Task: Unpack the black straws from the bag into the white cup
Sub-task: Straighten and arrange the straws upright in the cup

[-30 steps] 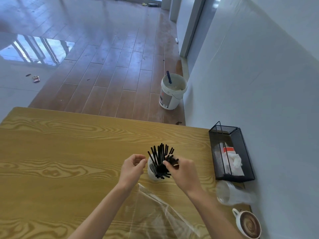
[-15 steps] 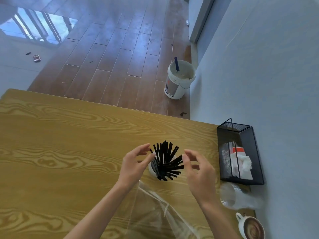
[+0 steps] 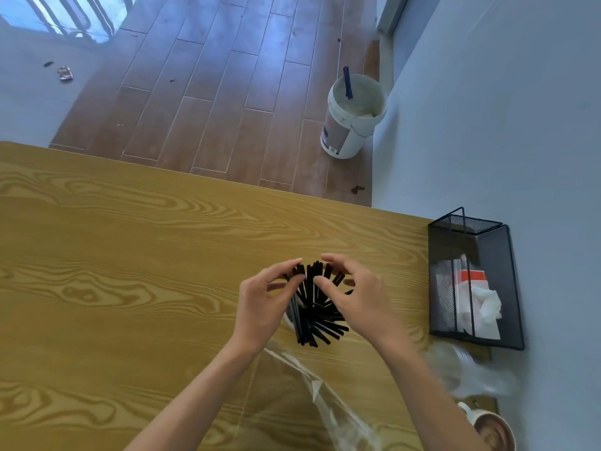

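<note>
A bunch of black straws (image 3: pixel 313 317) stands fanned out in the white cup (image 3: pixel 288 320), of which only a sliver shows by my left palm. My left hand (image 3: pixel 263 307) curls round the bunch from the left, thumb and forefinger at the straw tops. From the right, my right hand (image 3: pixel 354 301) curls round the same bunch, its fingertips almost meeting those of the left. The clear plastic bag (image 3: pixel 312 388) lies flat on the wooden table (image 3: pixel 130 271) between my forearms, and I see no straws in it.
A black mesh holder (image 3: pixel 507 288) with napkins stands against the wall at the right. Clear plastic cups (image 3: pixel 465 372) lie on their side below it, and a coffee mug (image 3: pixel 492 434) sits at the table's corner. A white bucket (image 3: pixel 353 118) stands on the floor beyond the table.
Both hands, spread apart on either side of the straws half a second ago, have closed in round the bunch. The straws now stand more gathered.
</note>
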